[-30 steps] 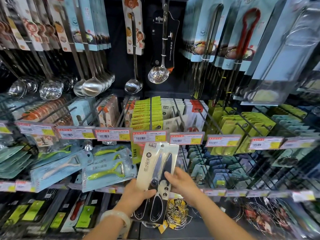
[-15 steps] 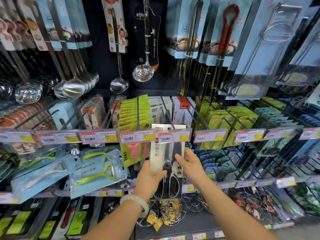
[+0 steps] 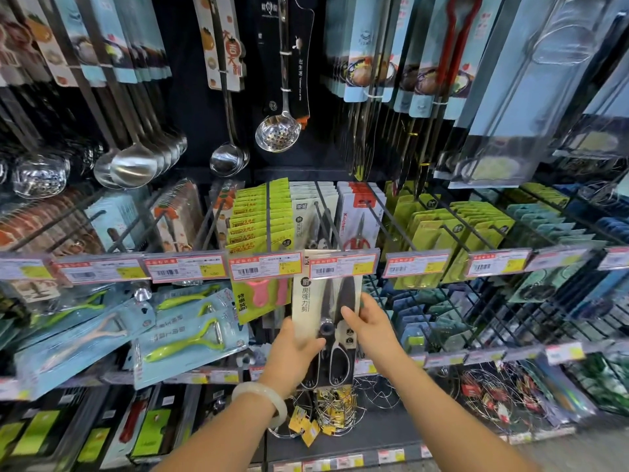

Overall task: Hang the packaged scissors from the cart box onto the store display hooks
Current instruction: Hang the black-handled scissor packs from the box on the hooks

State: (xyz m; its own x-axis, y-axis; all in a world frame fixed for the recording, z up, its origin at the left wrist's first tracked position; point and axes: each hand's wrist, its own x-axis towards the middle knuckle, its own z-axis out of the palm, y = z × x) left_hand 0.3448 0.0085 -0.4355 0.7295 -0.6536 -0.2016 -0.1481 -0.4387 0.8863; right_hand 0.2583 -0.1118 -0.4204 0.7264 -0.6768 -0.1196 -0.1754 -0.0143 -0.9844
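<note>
Here both hands hold one scissors pack [image 3: 320, 301] upright against the rack, near the middle of its second row. Left hand [image 3: 289, 356] grips the pack's lower left edge, thumb across the front near the pivot screw, a pale bangle [image 3: 262, 400] on the wrist. Right hand [image 3: 369, 327] pinches the right edge, thumb on the front over the blade, fingers behind the card. Pack's top sits behind a price tag [image 3: 342, 264], so whether its hole is on the hook [image 3: 325, 216] cannot be told. Scissors' black handles hang below the hands, over wire stands [image 3: 335, 407] on the bottom shelf.

Directly behind the tag, more packs of the same cream card hang on that hook. Green cards [image 3: 262, 216] fill the hook just left; a white-and-red scissors pack [image 3: 360, 219] hangs just right. Peelers [image 3: 190, 335] in blue blister packs lie tilted at the row's left side. Top row: ladles [image 3: 136, 161] at left, a slotted spoon [image 3: 277, 132] at centre, tongs [image 3: 456, 46] on blue cards at right. Far right edge is blurred
</note>
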